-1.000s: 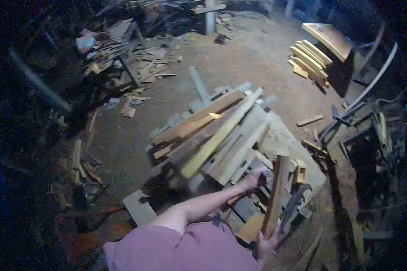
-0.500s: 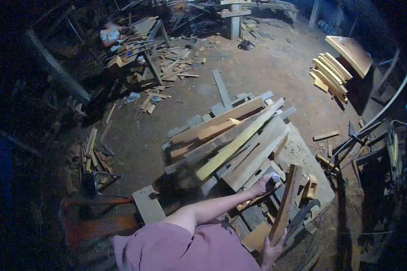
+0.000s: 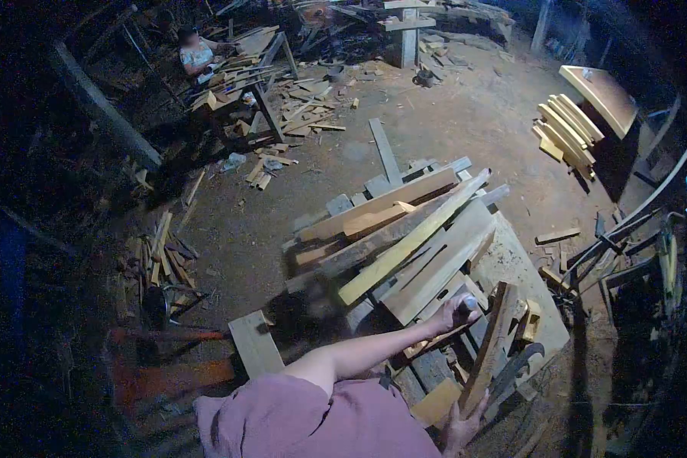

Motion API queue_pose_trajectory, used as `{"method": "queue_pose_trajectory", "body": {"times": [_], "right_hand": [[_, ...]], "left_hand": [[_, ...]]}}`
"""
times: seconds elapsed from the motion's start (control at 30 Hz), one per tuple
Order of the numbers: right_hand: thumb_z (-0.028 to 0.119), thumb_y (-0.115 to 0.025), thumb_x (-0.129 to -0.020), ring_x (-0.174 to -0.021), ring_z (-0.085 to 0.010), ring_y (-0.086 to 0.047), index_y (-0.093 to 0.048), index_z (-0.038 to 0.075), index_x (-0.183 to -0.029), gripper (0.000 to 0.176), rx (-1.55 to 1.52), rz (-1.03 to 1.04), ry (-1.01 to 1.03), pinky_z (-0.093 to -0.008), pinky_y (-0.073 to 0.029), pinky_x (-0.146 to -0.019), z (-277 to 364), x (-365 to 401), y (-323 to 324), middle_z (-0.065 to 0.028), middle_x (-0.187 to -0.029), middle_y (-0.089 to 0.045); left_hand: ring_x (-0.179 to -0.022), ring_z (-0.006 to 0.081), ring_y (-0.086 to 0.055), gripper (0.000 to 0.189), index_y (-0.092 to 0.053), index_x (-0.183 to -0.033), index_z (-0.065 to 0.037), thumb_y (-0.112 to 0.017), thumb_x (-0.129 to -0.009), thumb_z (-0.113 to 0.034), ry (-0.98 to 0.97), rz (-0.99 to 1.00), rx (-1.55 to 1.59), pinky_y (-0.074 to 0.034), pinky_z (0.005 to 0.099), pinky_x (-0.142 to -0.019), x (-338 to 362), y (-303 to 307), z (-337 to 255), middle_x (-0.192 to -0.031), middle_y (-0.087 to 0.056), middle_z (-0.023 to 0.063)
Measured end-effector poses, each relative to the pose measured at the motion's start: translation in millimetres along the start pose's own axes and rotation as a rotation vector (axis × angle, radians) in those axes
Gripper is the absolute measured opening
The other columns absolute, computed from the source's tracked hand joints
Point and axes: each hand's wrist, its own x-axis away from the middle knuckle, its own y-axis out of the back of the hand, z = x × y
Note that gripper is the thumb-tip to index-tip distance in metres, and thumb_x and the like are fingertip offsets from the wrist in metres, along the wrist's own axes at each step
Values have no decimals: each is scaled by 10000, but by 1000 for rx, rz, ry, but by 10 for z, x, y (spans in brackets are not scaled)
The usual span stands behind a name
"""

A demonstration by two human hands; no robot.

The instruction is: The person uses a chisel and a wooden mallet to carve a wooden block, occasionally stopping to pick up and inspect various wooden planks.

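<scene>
My left hand (image 3: pixel 452 314) is closed around a small dark cylindrical object with a round, greyish end (image 3: pixel 466 304), whose kind I cannot make out. It is over the cluttered bench top, close to the upper end of a brown wood strip (image 3: pixel 490 347). My right hand (image 3: pixel 466 429) grips that strip near its lower end, and the strip slants upward from it. Just right of the strip lies a dark tool with a hooked end (image 3: pixel 516 369). A small yellowish wood block with a recess (image 3: pixel 532 320) sits beyond it on the bench.
Several long boards (image 3: pixel 416 237) are heaped across the bench (image 3: pixel 538 267). Wood scraps (image 3: pixel 160 256) lie on the ground at left. A person (image 3: pixel 197 57) is by another wood-covered table at far left. Stacked curved pieces (image 3: pixel 565 133) and a panel (image 3: pixel 601 99) are at far right.
The view has shifted slightly, so the scene sits a little further right and lower. Both hands keep their holds, with hardly any movement against the bench.
</scene>
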Motion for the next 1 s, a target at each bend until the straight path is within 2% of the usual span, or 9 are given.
{"method": "queue_pose_trajectory", "body": {"times": [0.1,0.17,0.3,0.37,0.53,0.7,0.77,0.9,1.0], "right_hand": [[70,-633,-713,-1060,-268,-535,-269,101,-1377,758,40,-104,155,-341,-417,-890,104,-17,-19,-159,-1230,-501],[78,-636,-714,-1056,-273,-537,-272,109,-1378,757,-33,-20,10,-344,-414,-893,1,-4,-31,-157,-1222,-509],[74,-636,-709,-1032,-283,-547,-279,113,-1376,758,-78,-44,57,-345,-418,-886,207,-4,24,-158,-1199,-527],[66,-638,-701,-1035,-287,-543,-285,109,-1373,759,-41,-17,-104,-345,-419,-881,190,-1,1,-162,-1198,-528],[57,-640,-694,-1070,-282,-522,-287,108,-1373,766,-60,-15,-48,-348,-407,-893,159,-8,-24,-163,-1228,-506],[49,-633,-703,-1081,-273,-514,-287,108,-1374,757,-80,-25,-21,-346,-394,-904,-24,-14,-61,-165,-1240,-496],[189,-703,-683,-1158,-334,-457,-263,122,-1384,830,-101,-18,-28,-398,-377,-933,-26,-36,-57,-189,-1301,-434],[178,-697,-685,-1170,-330,-448,-275,131,-1380,815,-97,8,-59,-390,-370,-943,-77,-53,-52,-175,-1315,-425],[109,-647,-715,-1013,-284,-551,-283,110,-1375,754,6,-21,-2,-359,-420,-864,-71,-53,-55,-181,-1159,-545]], "left_hand": [[-710,170,-518,227,-522,-854,-35,-633,-764,-211,-48,-35,-58,-432,314,-655,-40,-34,91,-767,-544,97],[-711,180,-523,227,-525,-859,-33,-635,-760,-206,-67,-26,-48,-434,320,-657,-24,-37,159,-776,-547,109],[-700,178,-520,230,-527,-852,-29,-642,-755,-204,-33,-5,-79,-432,324,-648,17,12,-57,-765,-545,110],[-696,176,-519,230,-528,-850,-28,-644,-757,-203,-63,13,-79,-432,325,-644,1,-22,78,-756,-544,111],[-676,168,-514,225,-517,-834,-29,-640,-762,-203,-177,-56,-21,-429,321,-620,7,-14,29,-710,-529,99],[-628,163,-493,209,-506,-814,-38,-641,-760,-188,-129,-90,-11,-421,320,-588,26,-21,21,-672,-510,82],[-615,161,-487,204,-505,-809,-41,-640,-760,-185,-158,-118,-35,-417,319,-578,18,-35,22,-664,-507,79],[-621,167,-491,214,-501,-818,-42,-647,-756,-185,-144,-102,-10,-417,322,-582,-21,-48,163,-667,-502,86],[-634,184,-497,229,-496,-833,-40,-656,-754,-183,-138,-67,-56,-423,328,-595,-16,-17,127,-690,-511,95]]}}
